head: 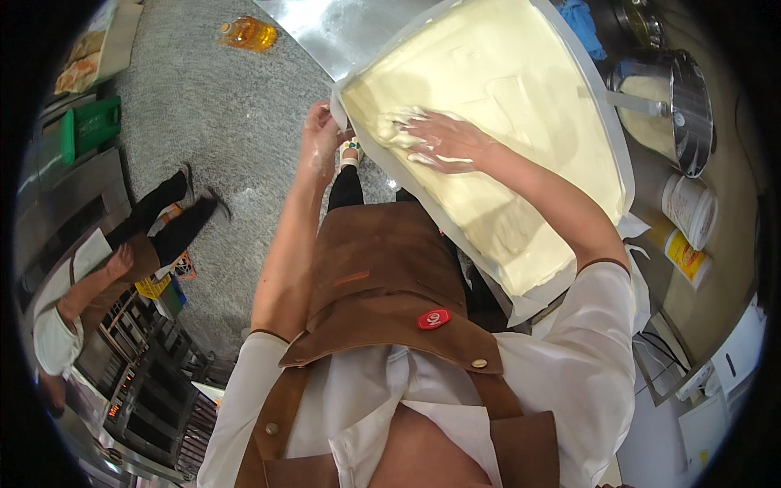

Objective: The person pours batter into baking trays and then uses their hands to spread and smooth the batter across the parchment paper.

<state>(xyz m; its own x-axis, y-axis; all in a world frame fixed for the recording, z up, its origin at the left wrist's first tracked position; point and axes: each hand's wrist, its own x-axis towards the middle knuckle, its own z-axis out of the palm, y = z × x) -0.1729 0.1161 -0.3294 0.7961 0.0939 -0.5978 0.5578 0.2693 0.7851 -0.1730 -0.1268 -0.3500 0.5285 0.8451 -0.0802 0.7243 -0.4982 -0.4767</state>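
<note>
A wide layer of pale yellow cream or batter (464, 79) covers a sheet of white baking paper (601, 91), whose edges stand up around it. My right hand (442, 141) lies palm down in the layer near its left side. Thick smears coat its fingers, which are spread and hold nothing. At the left corner of the sheet, my left hand (320, 137) pinches the paper's edge between thumb and fingers. Some of the pale mix sticks to that wrist. Ridges and shallow swirls mark the surface of the layer.
Right of the sheet stand a steel mixing bowl (692, 116), white plastic tubs (689, 210) and a blue cloth (579, 27). Bare steel worktop (323, 30) shows beyond. A bottle of golden liquid (250, 33) is on the speckled floor. A co-worker (100, 274) walks at left, near racks (131, 329).
</note>
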